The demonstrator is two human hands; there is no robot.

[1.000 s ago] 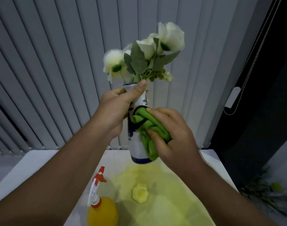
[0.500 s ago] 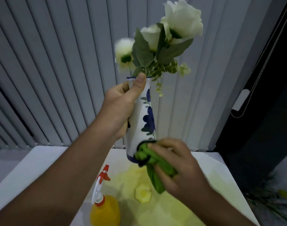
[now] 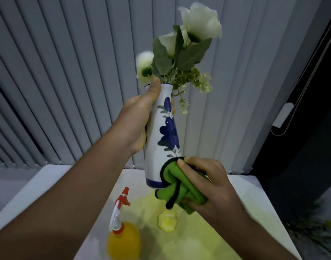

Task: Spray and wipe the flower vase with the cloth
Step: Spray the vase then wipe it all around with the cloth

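A tall white vase [image 3: 161,139] painted with blue flowers hangs in the air above the table, white flowers [image 3: 198,23] and green leaves sticking out of its mouth. My left hand [image 3: 138,119] grips its neck and upper body, thumb at the rim. A bunched green cloth [image 3: 177,186] with dark edging is pressed against the vase's lower right side near the blue base band, held in my right hand [image 3: 207,182]. The vase tilts slightly to the right at the top.
A spray bottle [image 3: 123,233] of orange liquid with a red and white trigger stands on the white table [image 3: 38,186] below the vase. A small yellow hexagonal object [image 3: 167,221] lies on a yellowish patch. Vertical blinds [image 3: 67,72] hang behind; dark area to the right.
The cloth in my right hand has slid down from the vase's middle to its base. The vase has been lifted higher, uncovering its blue flower pattern.
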